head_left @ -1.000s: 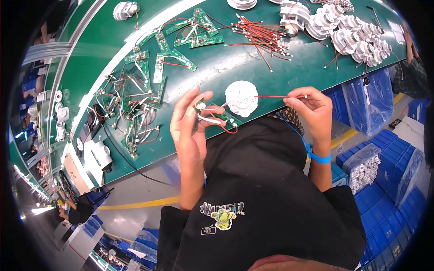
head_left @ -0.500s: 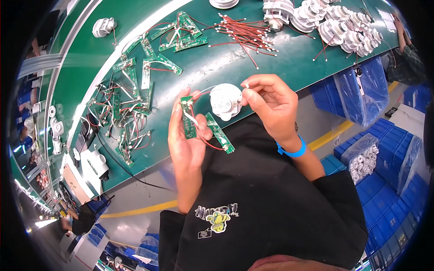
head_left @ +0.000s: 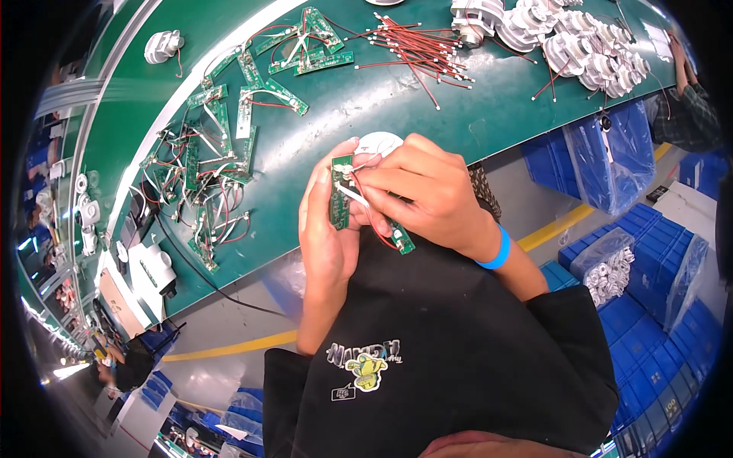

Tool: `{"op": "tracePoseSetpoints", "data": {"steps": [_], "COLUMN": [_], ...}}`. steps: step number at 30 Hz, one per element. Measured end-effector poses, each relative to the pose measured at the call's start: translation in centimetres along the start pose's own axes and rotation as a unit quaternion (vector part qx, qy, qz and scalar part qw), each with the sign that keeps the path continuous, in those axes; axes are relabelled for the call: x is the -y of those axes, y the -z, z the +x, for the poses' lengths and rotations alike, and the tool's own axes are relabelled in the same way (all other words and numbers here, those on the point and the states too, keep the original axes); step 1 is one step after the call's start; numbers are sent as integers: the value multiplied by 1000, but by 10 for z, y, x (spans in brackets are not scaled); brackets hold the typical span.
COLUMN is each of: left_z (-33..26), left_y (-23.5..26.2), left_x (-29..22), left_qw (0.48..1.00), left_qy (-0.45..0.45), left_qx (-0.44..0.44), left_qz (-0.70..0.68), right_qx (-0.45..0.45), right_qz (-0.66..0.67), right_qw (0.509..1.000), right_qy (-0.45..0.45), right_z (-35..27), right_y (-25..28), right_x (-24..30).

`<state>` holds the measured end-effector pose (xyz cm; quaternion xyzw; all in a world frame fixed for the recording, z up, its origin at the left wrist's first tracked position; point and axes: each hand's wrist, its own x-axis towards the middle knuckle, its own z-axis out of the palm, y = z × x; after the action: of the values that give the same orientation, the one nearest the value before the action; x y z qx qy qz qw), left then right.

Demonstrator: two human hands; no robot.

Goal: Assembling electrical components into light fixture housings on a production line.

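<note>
A long green workbench (head_left: 321,145) is seen curving across the top of the view, its near edge running just above the hands. A narrow green circuit strip (head_left: 340,192) is held upright in the left hand (head_left: 328,229), the fingers curled loosely round its back and the thumb side pressed to it. The right hand (head_left: 420,191) is closed over the same spot, fingertips pinched on white and red wires at the strip; a second green strip (head_left: 399,238) is seen hanging below the right palm. A round white part (head_left: 379,142) is half hidden behind both hands, touching the fingers. A blue wristband (head_left: 498,249) is worn on the right wrist.

On the bench, a tangle of circuit strips (head_left: 206,183) with wires is spread to the left, a loose bundle of red wires (head_left: 416,53) is laid near the top, and a heap of white round parts (head_left: 580,46) is piled at the upper right. Below the bench, a grey floor with a yellow line (head_left: 229,349) is visible, and blue crates (head_left: 657,267) are stacked at the right, some covered with clear plastic bags.
</note>
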<state>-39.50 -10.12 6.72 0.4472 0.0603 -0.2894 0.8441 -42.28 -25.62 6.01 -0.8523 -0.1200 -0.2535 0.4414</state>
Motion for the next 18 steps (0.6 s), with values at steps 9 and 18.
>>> {"op": "tracePoseSetpoints", "data": {"steps": [9,18], "left_z": [-6,-9], "left_y": [-12,-11], "left_x": [1,4], "left_qw": [998,996], "left_qy": [-11,-49], "left_qx": [-41,-19], "left_qz": [47,77], "right_qx": [-19,-18], "right_qz": [-14,44], "right_qw": [1000,995], "right_qy": [-6,-83], "right_z": [1,1], "right_y": [1,2], "right_x": [3,7]}}
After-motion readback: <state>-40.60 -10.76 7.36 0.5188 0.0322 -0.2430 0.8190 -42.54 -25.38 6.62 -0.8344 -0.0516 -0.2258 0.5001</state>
